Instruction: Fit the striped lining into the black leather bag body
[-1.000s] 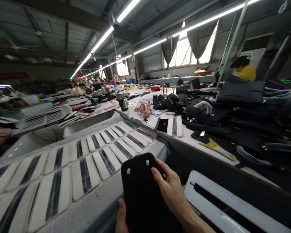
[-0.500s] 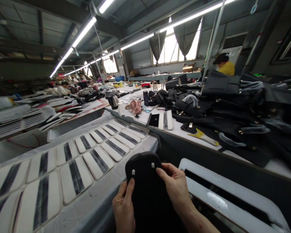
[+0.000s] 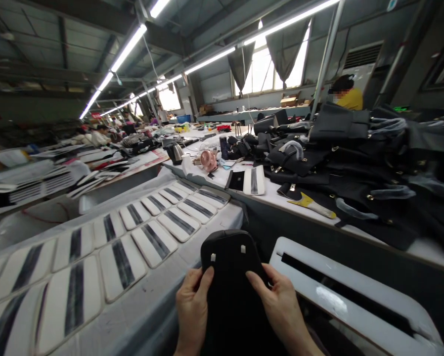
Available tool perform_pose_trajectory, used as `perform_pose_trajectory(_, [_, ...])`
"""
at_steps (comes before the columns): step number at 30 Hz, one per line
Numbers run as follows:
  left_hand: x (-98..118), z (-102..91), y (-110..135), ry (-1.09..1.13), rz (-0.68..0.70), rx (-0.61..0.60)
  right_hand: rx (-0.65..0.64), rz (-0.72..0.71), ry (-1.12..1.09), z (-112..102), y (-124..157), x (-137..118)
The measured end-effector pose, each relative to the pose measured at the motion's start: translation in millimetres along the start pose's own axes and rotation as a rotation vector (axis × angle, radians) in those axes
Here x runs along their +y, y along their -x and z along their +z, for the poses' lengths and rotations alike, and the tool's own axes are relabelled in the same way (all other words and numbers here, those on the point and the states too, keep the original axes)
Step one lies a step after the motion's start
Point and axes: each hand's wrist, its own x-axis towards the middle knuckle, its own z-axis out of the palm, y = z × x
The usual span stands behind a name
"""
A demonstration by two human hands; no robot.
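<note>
Your left fingers (image 3: 206,276) lie on the face of the black panel (image 3: 231,296), pinching its edge at about 8 o'clock. Your right fingers (image 3: 254,280) press the same face and grasp the edge at about 4 o'clock. So your left hand (image 3: 192,309) and your right hand (image 3: 283,309) both grip the panel, which stands upright between them at the 6 o'clock of your view. Two small pale tabs (image 3: 213,257) sit near the panel's rounded top, at 11 and 1 o'clock on it. I can make out no print on them.

From 9 to 11 o'clock of the panel, white pads (image 3: 153,242), each with a dark stripe, lie in rows on the grey table (image 3: 140,309). At 3 o'clock, just beside your right hand, lies a white slotted frame (image 3: 355,301).

Beyond it, from 1 to 2 o'clock, black bags (image 3: 336,163) are heaped on a higher table (image 3: 274,195). A yellow-handled tool (image 3: 313,205) rests near its front edge. At 12 o'clock stand a pink fan (image 3: 209,159) and a kettle (image 3: 176,152). A red sign (image 3: 94,114) hangs far back at 10 o'clock, its writing too small to read. A person in a yellow top (image 3: 350,99) is at 1 o'clock.
</note>
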Motion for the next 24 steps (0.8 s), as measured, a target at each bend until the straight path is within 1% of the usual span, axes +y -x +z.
perform_pose_trajectory(3, [3, 8.4, 1, -0.097, 0.097, -0.061, 0.038, 0.020, 0.063, -5, -1, 6])
perform_pose_trajectory(7, [7, 19.2, 0, -0.122, 0.200, -0.043, 0.036, 0.099, 0.047, -10, -6, 12])
perform_pose_trajectory(13, [8, 23.9, 0, -0.109, 0.224, -0.057, 0.038, 0.125, -0.013, -17, -12, 24])
perform_pose_trajectory(16, [7, 28.7, -1, -0.115, 0.235, -0.083, 0.069, 0.129, -0.037, -22, -16, 21])
perform_pose_trajectory(18, [6, 35.6, 1, -0.119, 0.250, -0.130, 0.096, 0.159, -0.098, -26, -17, 15])
perform_pose_trajectory(21, [3, 49.4, 3, -0.102, 0.255, -0.240, 0.150, 0.219, -0.216, -34, -15, 12])
perform_pose_trajectory(24, [-1, 62.2, 2, -0.062, 0.227, -0.324, 0.179, 0.190, -0.203, -46, -16, 21])
